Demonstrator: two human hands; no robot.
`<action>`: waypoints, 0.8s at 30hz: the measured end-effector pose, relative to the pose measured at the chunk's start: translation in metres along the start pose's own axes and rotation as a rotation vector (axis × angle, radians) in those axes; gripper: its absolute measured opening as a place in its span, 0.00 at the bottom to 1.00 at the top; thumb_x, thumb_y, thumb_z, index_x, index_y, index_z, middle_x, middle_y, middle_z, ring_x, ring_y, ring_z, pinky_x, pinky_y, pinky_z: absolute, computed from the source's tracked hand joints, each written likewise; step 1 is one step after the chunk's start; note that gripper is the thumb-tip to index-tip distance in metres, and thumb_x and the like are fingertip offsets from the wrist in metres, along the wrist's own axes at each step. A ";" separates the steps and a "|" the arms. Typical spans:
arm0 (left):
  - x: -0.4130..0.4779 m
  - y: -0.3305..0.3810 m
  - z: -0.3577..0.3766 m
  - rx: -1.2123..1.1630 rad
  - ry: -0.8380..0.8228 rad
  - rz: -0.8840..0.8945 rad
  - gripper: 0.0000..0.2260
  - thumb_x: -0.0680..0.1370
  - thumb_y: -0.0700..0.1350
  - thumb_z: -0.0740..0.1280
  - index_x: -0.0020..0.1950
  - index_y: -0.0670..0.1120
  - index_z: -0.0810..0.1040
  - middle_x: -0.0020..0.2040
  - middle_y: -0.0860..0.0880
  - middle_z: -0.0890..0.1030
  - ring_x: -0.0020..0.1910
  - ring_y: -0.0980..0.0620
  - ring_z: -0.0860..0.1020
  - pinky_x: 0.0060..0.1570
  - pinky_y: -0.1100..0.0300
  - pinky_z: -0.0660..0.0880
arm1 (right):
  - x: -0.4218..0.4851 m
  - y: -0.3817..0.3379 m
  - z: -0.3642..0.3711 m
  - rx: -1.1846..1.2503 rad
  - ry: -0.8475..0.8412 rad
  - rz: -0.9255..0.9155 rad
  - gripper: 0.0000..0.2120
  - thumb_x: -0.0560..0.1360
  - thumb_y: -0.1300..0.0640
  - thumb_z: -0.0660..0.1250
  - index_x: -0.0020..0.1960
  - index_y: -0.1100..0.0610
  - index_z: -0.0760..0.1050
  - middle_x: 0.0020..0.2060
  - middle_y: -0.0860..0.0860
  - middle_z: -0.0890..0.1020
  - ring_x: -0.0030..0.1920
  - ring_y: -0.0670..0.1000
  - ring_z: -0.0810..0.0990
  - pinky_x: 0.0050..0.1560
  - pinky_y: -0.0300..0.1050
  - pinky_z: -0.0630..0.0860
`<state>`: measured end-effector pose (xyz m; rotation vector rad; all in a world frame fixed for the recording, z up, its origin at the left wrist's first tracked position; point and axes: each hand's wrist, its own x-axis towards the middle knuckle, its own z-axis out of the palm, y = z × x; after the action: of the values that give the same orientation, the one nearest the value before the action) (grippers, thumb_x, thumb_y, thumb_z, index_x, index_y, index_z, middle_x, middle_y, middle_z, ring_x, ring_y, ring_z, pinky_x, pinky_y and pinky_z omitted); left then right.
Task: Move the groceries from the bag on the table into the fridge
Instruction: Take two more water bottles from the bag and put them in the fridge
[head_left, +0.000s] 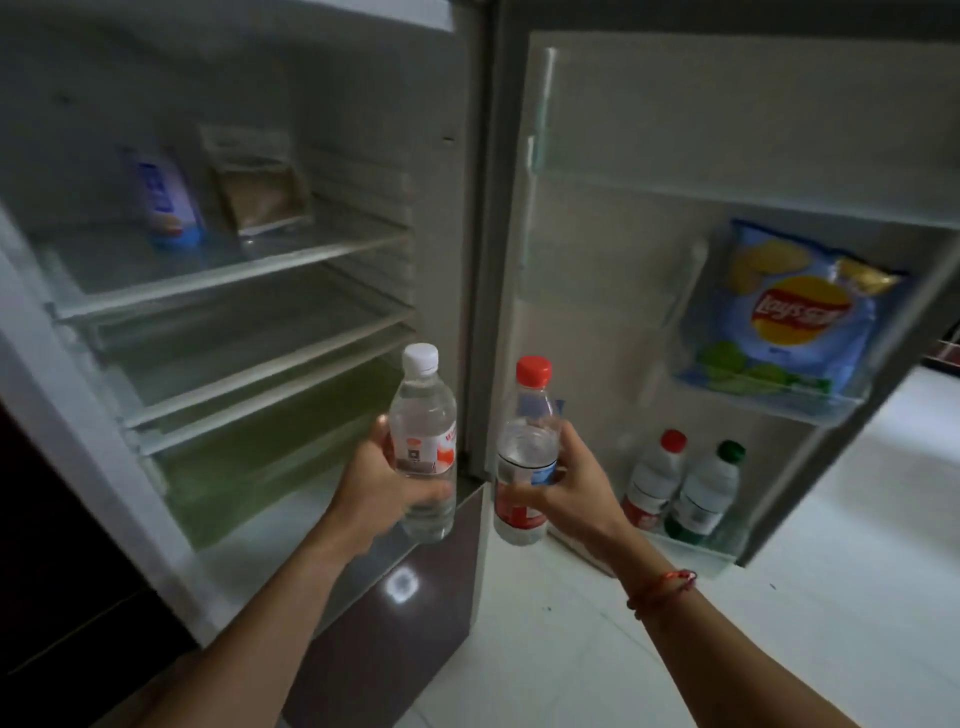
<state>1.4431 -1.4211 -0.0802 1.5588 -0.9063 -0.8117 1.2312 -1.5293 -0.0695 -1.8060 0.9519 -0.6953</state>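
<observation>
The fridge (467, 208) stands open in front of me. My left hand (379, 483) grips a clear water bottle with a white cap (423, 415), upright, before the lower shelves. My right hand (576, 483) grips a clear bottle with a red cap (527, 441), upright, near the hinge side of the open door (597, 260). On the top glass shelf (234, 265) stand a blue-and-white pouch (163, 197) and a brown packet (262, 192). The bag and table are out of view.
A blue Lay's chips bag (784, 317) sits in the middle door rack. Two bottles, one red-capped (657, 478) and one green-capped (709, 488), stand in the bottom door rack. A green crisper drawer (270, 441) lies below the shelves. White floor tiles (831, 571) spread to the right.
</observation>
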 end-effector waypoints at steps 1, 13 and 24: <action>0.003 0.000 0.005 -0.001 -0.035 0.004 0.28 0.59 0.37 0.82 0.54 0.41 0.74 0.40 0.40 0.82 0.39 0.39 0.81 0.38 0.43 0.78 | -0.006 -0.001 -0.003 0.001 0.032 0.015 0.30 0.65 0.59 0.81 0.58 0.39 0.70 0.52 0.42 0.82 0.52 0.46 0.83 0.51 0.42 0.78; 0.022 0.007 0.077 -0.029 -0.149 0.118 0.24 0.60 0.28 0.80 0.51 0.41 0.80 0.44 0.43 0.86 0.44 0.44 0.85 0.50 0.46 0.82 | -0.047 0.025 -0.045 -0.058 0.295 0.143 0.36 0.63 0.57 0.82 0.66 0.46 0.71 0.57 0.45 0.82 0.57 0.51 0.82 0.61 0.57 0.80; 0.048 0.005 0.112 0.019 -0.163 0.118 0.24 0.60 0.31 0.82 0.53 0.41 0.80 0.45 0.45 0.86 0.45 0.46 0.85 0.51 0.45 0.82 | -0.025 0.050 -0.071 -0.046 0.337 0.148 0.36 0.61 0.58 0.83 0.64 0.46 0.72 0.55 0.44 0.83 0.56 0.49 0.83 0.59 0.55 0.81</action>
<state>1.3679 -1.5157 -0.0944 1.4561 -1.1160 -0.8567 1.1462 -1.5543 -0.0894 -1.6667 1.3189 -0.9069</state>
